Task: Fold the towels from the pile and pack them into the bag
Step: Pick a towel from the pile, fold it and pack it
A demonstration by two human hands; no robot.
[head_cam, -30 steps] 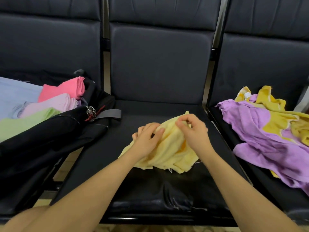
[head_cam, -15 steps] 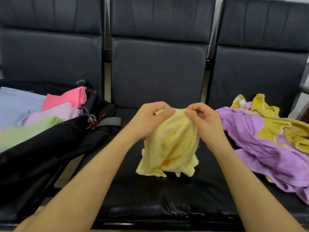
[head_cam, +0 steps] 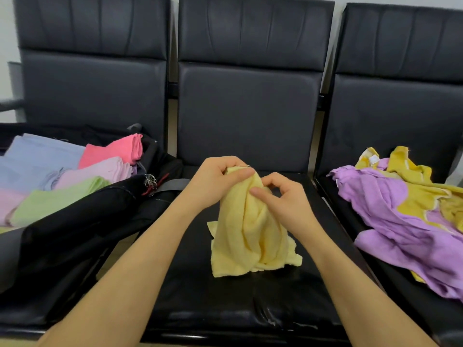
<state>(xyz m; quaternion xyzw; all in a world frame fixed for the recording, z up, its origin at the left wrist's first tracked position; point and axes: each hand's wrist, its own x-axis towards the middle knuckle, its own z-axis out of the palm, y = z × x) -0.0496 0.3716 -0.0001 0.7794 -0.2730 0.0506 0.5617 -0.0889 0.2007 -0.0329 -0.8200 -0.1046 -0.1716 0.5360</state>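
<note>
Holding the pale yellow towel (head_cam: 250,226) up over the middle seat (head_cam: 225,296), I have my left hand (head_cam: 215,182) curled round its top edge, thumb pressed across the cloth, while my right hand (head_cam: 280,196) pinches a fold just below and to the right of it, fingers bent and the thumb tip on the fabric. The towel hangs bunched from both grips — its lower corners touch the black cushion and spread a little there. On the seat to my left lies the black bag (head_cam: 75,221), open at the top, with folded towels lying in it: a light blue one (head_cam: 37,159) at the back, a bright pink one (head_cam: 117,149), a pale pink one (head_cam: 97,171) and a green one (head_cam: 57,196) nearest the bag's front flap. A small metal ring (head_cam: 150,181) and a grey strap (head_cam: 172,185) sit at the bag's near corner, just beside my left wrist. On the seat to my right is the pile of unfolded towels — a purple one (head_cam: 390,216) sprawled across the cushion, tangled with a mustard yellow one (head_cam: 423,194) that lies partly over it. Both forearms reach in from the bottom edge of the head view.
</note>
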